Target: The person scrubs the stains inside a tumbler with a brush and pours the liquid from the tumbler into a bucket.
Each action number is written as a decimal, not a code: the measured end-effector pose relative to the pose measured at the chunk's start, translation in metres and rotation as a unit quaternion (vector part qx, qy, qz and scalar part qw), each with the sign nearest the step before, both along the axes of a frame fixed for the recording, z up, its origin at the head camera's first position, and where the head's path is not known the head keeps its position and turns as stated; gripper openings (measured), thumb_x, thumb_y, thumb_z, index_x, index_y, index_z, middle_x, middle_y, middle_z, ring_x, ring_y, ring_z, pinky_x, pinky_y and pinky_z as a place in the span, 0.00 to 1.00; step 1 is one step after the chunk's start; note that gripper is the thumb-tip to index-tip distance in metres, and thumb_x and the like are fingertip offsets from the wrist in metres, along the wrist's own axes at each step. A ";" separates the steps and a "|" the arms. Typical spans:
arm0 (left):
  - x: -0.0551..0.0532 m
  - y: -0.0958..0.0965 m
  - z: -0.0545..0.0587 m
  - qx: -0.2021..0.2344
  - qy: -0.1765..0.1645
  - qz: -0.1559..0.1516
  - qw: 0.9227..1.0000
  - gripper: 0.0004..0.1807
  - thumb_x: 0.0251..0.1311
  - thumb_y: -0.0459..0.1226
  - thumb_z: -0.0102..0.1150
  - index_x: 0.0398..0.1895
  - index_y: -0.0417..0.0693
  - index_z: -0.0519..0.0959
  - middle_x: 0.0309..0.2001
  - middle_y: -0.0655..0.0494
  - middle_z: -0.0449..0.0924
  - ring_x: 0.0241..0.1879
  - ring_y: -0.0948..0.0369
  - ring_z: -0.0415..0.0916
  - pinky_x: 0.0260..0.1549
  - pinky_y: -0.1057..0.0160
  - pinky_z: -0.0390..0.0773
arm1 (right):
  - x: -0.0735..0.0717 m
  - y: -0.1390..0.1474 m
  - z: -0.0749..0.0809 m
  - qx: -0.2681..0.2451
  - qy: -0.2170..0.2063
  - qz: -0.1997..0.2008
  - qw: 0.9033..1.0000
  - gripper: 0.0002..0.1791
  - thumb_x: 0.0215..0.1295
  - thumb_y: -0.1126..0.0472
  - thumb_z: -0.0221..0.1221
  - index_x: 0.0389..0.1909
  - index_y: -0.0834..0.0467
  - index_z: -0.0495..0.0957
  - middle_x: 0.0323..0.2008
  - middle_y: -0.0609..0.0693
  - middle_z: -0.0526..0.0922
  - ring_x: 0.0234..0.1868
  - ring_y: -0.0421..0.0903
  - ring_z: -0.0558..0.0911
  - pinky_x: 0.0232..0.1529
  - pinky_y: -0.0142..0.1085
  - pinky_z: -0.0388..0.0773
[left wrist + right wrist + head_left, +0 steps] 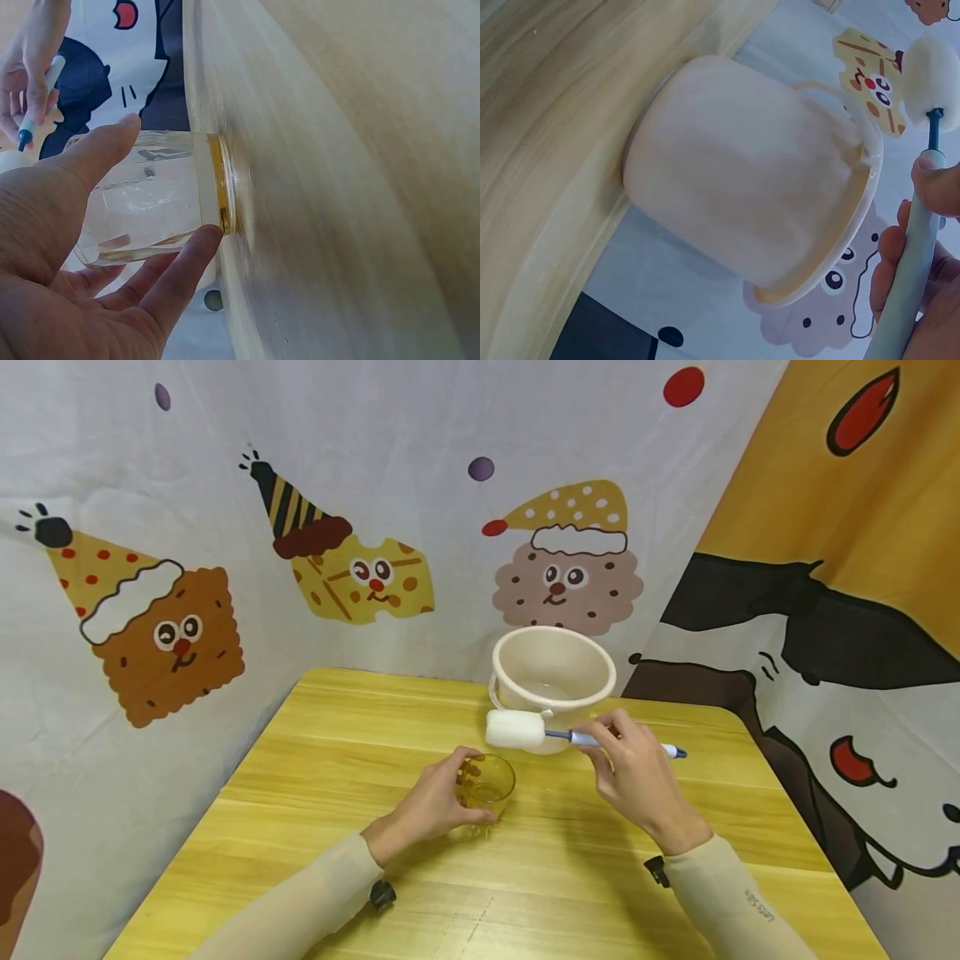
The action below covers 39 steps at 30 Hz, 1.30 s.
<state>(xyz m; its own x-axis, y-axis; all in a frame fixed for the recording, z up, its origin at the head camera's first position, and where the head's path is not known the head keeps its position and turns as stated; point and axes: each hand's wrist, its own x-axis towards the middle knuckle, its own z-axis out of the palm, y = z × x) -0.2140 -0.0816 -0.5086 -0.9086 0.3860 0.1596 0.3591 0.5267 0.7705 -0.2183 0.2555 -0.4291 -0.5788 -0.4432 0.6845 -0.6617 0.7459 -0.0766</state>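
On the pale backdrop cloth (420,410) far to the left of both hands, a brown cartoon cracker (176,647) wears a polka-dot party hat, while a cartoon cheese wedge (367,585) in a striped hat smiles beyond the left hand. A light sleeve (300,897), with a small black device (382,894) at the wrist, leads to the person's left hand (431,797), which curves around an amber-tinted glass tumbler (495,787), thumb on one side and fingers on the other. The tumbler stands in that grip, mouth up, its base at the wood-grain table (300,785).

Between the hands and beyond the tumbler, the white sponge head (515,729) of a bottle brush (582,739) points toward the left hand's side, held above the tabletop. Just behind it, past both hands, a cream plastic bucket (555,656) stands upright with its bail handle (494,693) hanging on the left, below a pinkish cartoon cookie (566,581) in a spotted cap. The person's right hand (636,772) pinches the brush's pale blue handle between thumb and fingers, the dark blue tip emerging to its right. To the right of that hand, a black-and-white cartoon animal (847,635) fills a second, yellow-topped cloth (795,485).
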 end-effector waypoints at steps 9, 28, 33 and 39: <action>0.001 -0.001 0.000 0.005 -0.002 -0.002 1.000 0.53 0.55 0.47 0.95 0.80 0.44 0.73 0.64 0.42 0.91 0.61 0.48 0.90 0.61 0.48 0.93 | 0.000 -0.004 0.002 0.038 0.003 0.009 0.999 0.18 0.69 0.68 0.78 0.56 0.49 0.92 0.50 0.54 0.87 0.41 0.51 0.86 0.45 0.52 0.83; 0.000 0.000 0.001 -0.002 0.000 0.005 1.000 0.53 0.55 0.48 0.96 0.78 0.43 0.74 0.66 0.46 0.90 0.60 0.51 0.90 0.60 0.51 0.93 | -0.001 -0.013 0.008 0.113 0.050 0.017 0.992 0.21 0.66 0.70 0.79 0.56 0.47 0.93 0.47 0.52 0.86 0.42 0.53 0.85 0.46 0.50 0.77; 0.001 0.000 0.001 -0.002 0.003 0.003 1.000 0.52 0.55 0.48 0.96 0.78 0.44 0.74 0.66 0.45 0.90 0.61 0.49 0.91 0.61 0.49 0.93 | -0.003 -0.015 0.008 0.121 0.071 0.022 0.990 0.22 0.64 0.72 0.78 0.54 0.48 0.93 0.46 0.52 0.86 0.43 0.54 0.86 0.45 0.51 0.78; 0.001 0.000 0.001 -0.003 0.004 0.001 1.000 0.51 0.56 0.48 0.95 0.78 0.45 0.74 0.67 0.44 0.90 0.62 0.47 0.91 0.61 0.47 0.93 | -0.001 -0.018 0.012 0.133 0.073 0.020 0.988 0.20 0.68 0.72 0.72 0.53 0.47 0.93 0.47 0.52 0.87 0.49 0.54 0.87 0.51 0.54 0.82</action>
